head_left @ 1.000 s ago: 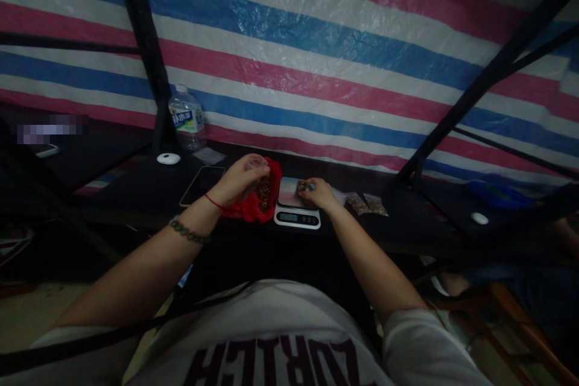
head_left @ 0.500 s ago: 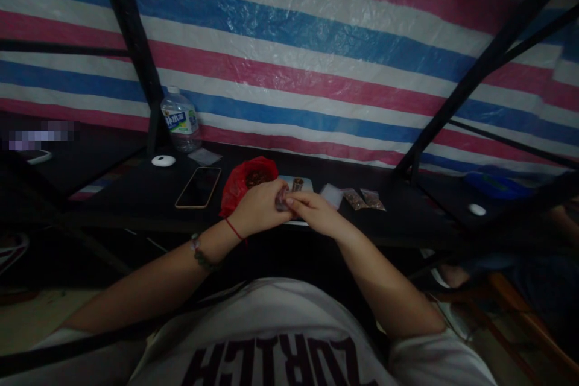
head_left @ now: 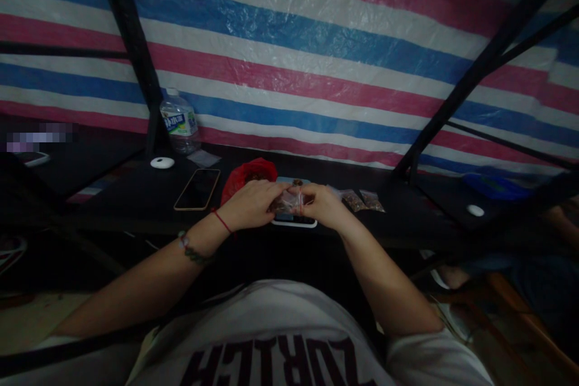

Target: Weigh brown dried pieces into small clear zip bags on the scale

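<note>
My left hand (head_left: 257, 204) and my right hand (head_left: 324, 204) face each other over a flat digital scale (head_left: 296, 224) with a pale rim. Stretched between their fingertips is a small clear plastic bag (head_left: 288, 200), pinched from both sides; its contents are hard to make out. Just behind it, a small cup of brown bits (head_left: 297, 182) shows its top. Beside my left hand lies an open red plastic bag (head_left: 242, 176) with brown bits inside. Two small filled bags, one nearer (head_left: 353, 200) and one farther right (head_left: 373, 201), lie past my right hand.
On the left are a phone (head_left: 198, 189), a white oval object (head_left: 161, 163), a clear flat packet (head_left: 203, 158) and a large plastic bottle (head_left: 181, 123). Black metal posts (head_left: 131, 42) frame the black table. Striped plastic sheeting (head_left: 294, 66) hangs behind. Another person's foot (head_left: 447, 277) shows at right.
My hands have moved apart sideways, spreading the clear bag between them. More of the scale's front now shows. The other things on the table have stayed put.
</note>
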`<state>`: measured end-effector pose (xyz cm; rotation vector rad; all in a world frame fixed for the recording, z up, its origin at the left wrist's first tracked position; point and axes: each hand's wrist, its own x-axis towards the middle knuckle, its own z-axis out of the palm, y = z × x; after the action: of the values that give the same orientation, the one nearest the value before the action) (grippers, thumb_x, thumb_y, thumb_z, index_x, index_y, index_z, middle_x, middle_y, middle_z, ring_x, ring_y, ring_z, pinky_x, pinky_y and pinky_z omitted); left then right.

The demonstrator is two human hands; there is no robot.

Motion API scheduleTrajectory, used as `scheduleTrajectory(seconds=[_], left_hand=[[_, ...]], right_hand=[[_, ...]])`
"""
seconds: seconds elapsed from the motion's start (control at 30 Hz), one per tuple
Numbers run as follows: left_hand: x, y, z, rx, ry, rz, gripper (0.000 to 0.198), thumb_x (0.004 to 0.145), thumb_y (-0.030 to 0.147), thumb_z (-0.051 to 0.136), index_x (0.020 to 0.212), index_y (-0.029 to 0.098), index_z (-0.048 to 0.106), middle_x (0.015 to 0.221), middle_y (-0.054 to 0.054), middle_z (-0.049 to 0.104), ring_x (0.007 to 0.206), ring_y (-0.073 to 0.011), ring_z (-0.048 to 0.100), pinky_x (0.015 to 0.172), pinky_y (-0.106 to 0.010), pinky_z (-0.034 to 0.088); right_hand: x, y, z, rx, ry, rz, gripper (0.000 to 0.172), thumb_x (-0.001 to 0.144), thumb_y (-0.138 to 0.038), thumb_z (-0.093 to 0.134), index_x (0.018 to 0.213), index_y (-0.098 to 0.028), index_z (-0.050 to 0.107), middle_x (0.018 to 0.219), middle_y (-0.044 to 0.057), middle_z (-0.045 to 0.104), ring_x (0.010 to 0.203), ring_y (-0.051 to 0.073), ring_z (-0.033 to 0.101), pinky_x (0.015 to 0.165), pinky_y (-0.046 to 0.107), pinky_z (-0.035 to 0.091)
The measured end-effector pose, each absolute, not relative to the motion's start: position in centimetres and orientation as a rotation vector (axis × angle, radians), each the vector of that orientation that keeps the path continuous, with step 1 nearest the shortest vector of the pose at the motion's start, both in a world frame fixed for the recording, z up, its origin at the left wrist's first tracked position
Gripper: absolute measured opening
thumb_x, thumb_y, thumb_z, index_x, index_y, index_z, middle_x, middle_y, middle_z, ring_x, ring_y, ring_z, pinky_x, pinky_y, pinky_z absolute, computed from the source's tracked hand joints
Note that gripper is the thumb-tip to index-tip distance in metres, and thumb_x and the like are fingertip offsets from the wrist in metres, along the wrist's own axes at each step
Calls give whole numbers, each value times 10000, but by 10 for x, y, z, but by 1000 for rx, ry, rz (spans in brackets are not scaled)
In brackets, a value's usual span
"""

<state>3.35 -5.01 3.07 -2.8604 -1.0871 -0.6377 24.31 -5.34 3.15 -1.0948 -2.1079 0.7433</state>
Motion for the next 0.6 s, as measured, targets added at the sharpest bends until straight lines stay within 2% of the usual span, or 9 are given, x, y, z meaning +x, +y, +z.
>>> scheduleTrajectory(seconds=[0.1,0.2,0.27,0.4,0.5,0.6], left_hand=[[33,-50,30,-2871,-1066,-697,625,703,218,623,1305,184,460,1180,-105,618,1056,-276,581,911,-396,430],[39,-55,29,-2950,-1047,-856,706,680,351,692,1319,186,441,1239,-110,590,1105,-280,564,955,-391,414],[43,-58,28,-3002,-1067,-954,673,680,408,700,1275,187,477,1203,-105,609,1078,-271,581,937,-374,428],[47,-60,27,-2974,-1246,-1116,500,715,395,669,1149,180,547,1064,-89,652,933,-246,627,822,-342,467],[46,-57,25,-2945,-1324,-1258,507,725,418,662,1150,172,537,1058,-83,646,924,-239,625,803,-332,468],[45,-50,21,-2920,-1443,-1441,507,738,483,640,1117,157,551,1040,-79,646,930,-239,619,809,-335,467]], right_hand=[[247,-54,37,-1071,-2122,720,339,664,-240,753,996,-182,721,830,25,694,695,151,601,644,251,461],[242,-56,39,-984,-2152,652,263,660,-193,741,923,-186,729,908,38,694,860,180,618,786,282,471],[236,-57,39,-969,-2166,622,218,668,-159,712,884,-185,724,907,33,685,897,181,609,822,291,463],[227,-57,40,-1032,-2134,651,165,702,-148,637,852,-173,704,818,11,658,793,154,591,735,269,466],[226,-55,48,-952,-2102,733,141,780,-210,575,839,-172,697,822,17,657,775,143,590,710,258,464],[232,-49,56,-947,-1931,732,230,852,-314,516,897,-181,698,900,40,667,824,153,601,713,265,473]])
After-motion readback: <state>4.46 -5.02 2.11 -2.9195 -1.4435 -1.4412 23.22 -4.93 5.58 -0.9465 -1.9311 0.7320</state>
